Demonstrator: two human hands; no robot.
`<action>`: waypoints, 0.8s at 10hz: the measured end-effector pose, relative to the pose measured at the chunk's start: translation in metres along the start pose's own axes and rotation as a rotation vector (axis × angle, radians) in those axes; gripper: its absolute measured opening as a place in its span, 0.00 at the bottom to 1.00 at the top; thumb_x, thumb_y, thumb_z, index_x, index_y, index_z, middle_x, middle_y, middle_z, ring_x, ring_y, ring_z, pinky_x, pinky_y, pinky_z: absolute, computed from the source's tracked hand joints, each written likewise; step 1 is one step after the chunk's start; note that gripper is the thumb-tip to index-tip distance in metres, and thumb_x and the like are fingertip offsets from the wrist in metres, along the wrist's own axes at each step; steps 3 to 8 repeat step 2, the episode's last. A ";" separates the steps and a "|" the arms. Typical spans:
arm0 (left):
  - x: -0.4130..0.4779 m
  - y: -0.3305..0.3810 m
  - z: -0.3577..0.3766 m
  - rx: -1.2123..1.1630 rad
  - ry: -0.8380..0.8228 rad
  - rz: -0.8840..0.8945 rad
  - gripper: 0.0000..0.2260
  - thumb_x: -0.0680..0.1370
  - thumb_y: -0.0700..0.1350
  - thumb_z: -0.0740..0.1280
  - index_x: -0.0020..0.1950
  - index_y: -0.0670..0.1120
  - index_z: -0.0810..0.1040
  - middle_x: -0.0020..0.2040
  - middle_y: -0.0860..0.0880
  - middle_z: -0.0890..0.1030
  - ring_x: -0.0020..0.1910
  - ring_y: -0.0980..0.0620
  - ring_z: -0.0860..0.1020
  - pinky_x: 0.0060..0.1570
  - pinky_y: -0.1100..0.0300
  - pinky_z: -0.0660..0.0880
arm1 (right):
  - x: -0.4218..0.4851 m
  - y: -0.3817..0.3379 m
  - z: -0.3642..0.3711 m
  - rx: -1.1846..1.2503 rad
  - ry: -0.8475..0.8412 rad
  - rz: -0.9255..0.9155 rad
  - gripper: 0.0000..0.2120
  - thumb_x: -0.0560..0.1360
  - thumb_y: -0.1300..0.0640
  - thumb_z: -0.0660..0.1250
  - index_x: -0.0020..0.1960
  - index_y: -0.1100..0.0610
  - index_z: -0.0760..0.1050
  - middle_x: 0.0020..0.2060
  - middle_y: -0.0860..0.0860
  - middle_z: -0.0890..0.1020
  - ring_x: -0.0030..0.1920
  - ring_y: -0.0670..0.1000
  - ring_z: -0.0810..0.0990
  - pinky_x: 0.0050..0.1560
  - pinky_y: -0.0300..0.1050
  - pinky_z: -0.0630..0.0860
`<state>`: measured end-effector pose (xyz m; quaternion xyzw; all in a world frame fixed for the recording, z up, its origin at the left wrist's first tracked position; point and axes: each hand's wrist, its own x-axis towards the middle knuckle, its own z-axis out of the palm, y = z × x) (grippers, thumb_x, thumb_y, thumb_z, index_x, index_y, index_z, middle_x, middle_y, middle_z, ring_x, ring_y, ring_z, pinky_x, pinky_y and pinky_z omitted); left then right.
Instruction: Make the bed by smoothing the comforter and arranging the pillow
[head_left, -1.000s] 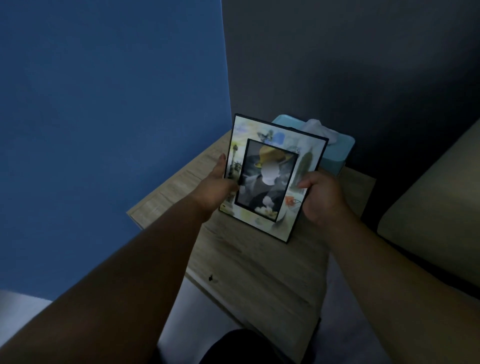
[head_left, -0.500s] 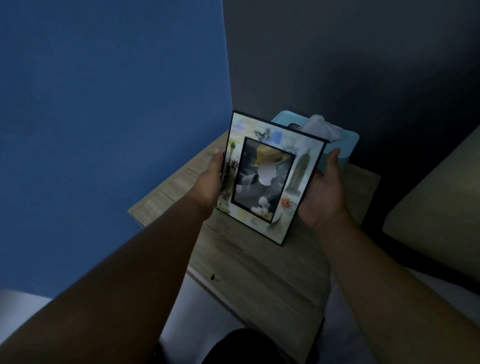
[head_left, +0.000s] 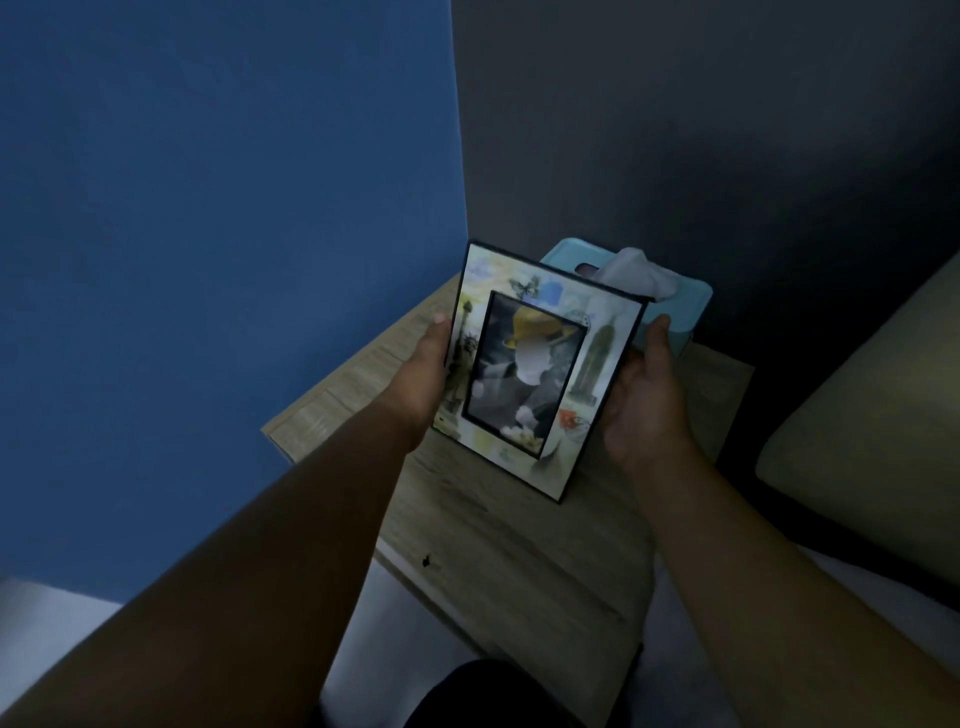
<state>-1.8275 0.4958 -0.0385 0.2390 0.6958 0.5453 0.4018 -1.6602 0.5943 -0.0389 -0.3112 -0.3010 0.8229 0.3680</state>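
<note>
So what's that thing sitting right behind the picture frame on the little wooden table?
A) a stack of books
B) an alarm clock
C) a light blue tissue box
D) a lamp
C: a light blue tissue box with a white tissue poking out shows just behind the picture frame, which the left hand and right hand hold by its sides.

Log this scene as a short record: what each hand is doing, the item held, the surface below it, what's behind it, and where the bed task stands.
left hand: grips the left edge of the picture frame
right hand: holds the frame's right edge, thumb up
frame pose: tilted, picture toward the camera
below: wooden nightstand; whether the frame touches it is unclear
behind: teal tissue box, a tissue sticking out
bed task: beige cushion at right, untouched
</note>
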 end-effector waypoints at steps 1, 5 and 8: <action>-0.007 0.019 -0.004 0.004 0.055 0.094 0.27 0.78 0.64 0.49 0.75 0.55 0.55 0.76 0.53 0.58 0.73 0.53 0.57 0.66 0.55 0.53 | -0.002 -0.018 0.007 -0.144 0.143 -0.111 0.27 0.77 0.37 0.53 0.62 0.56 0.75 0.55 0.56 0.82 0.54 0.53 0.81 0.54 0.49 0.77; -0.014 0.049 -0.013 0.094 0.173 0.305 0.24 0.80 0.58 0.52 0.74 0.52 0.58 0.71 0.56 0.62 0.68 0.59 0.59 0.69 0.60 0.51 | -0.012 -0.042 0.025 -0.351 0.267 -0.377 0.20 0.79 0.44 0.54 0.56 0.55 0.78 0.49 0.49 0.81 0.43 0.36 0.80 0.44 0.30 0.74; -0.014 0.049 -0.013 0.094 0.173 0.305 0.24 0.80 0.58 0.52 0.74 0.52 0.58 0.71 0.56 0.62 0.68 0.59 0.59 0.69 0.60 0.51 | -0.012 -0.042 0.025 -0.351 0.267 -0.377 0.20 0.79 0.44 0.54 0.56 0.55 0.78 0.49 0.49 0.81 0.43 0.36 0.80 0.44 0.30 0.74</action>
